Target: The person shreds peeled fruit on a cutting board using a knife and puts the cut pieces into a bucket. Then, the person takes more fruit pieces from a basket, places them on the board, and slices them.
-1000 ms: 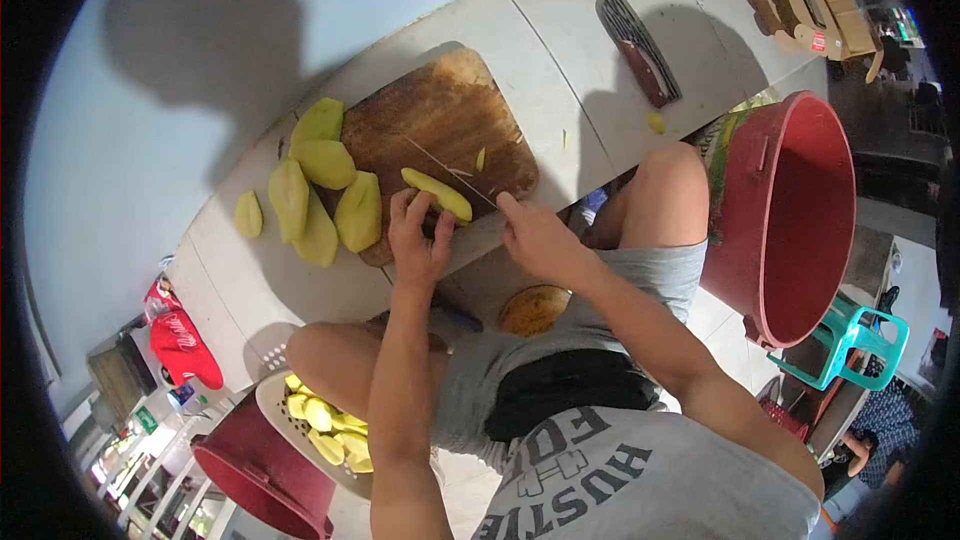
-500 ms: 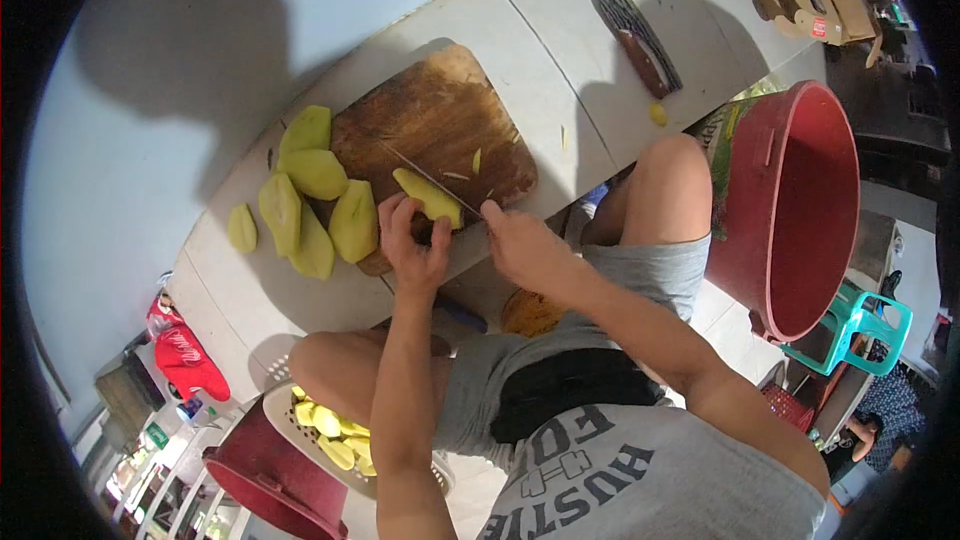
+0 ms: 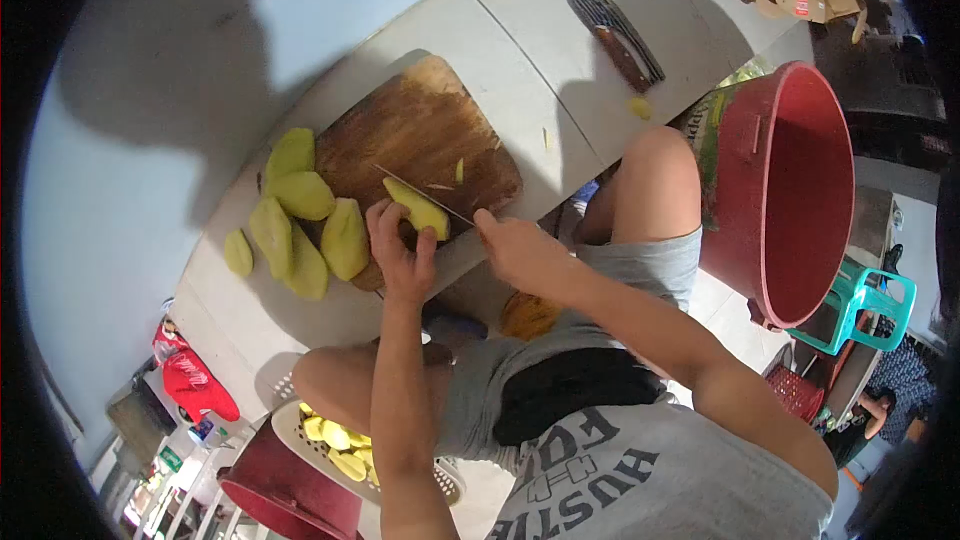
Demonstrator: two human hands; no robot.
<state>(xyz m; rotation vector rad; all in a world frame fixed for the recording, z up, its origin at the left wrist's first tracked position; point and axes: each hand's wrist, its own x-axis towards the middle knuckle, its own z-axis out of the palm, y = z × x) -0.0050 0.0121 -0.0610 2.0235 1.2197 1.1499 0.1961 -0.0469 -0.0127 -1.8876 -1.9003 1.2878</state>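
Note:
On the wooden cutting board (image 3: 400, 125), a peeled yellow-green piece of mango (image 3: 416, 208) lies beneath the fingers of my left hand (image 3: 402, 252), which are curled and closed on it. My right hand (image 3: 505, 237) grips a knife by its handle. The thin knife blade (image 3: 445, 205) runs along the upper edge of the piece, seen nearly edge-on; how deep it sits, I cannot tell. Several larger peeled mango pieces (image 3: 303, 195) cluster at the board's left side, partly on the tiles. Thin slivers (image 3: 460, 170) rest on the board.
A second knife with a patterned blade (image 3: 610, 15) lies on the tiled ledge (image 3: 520, 70). At right stands a large red bucket (image 3: 740, 195), near a teal stool (image 3: 875, 305). Below left, a white perforated basket (image 3: 290, 430) holds cut pieces above another red tub (image 3: 290, 495).
The whole view has shifted slightly, so the board and ledge appear a little further left. Both hands keep nearly the same grip, with the knife still along the mango piece.

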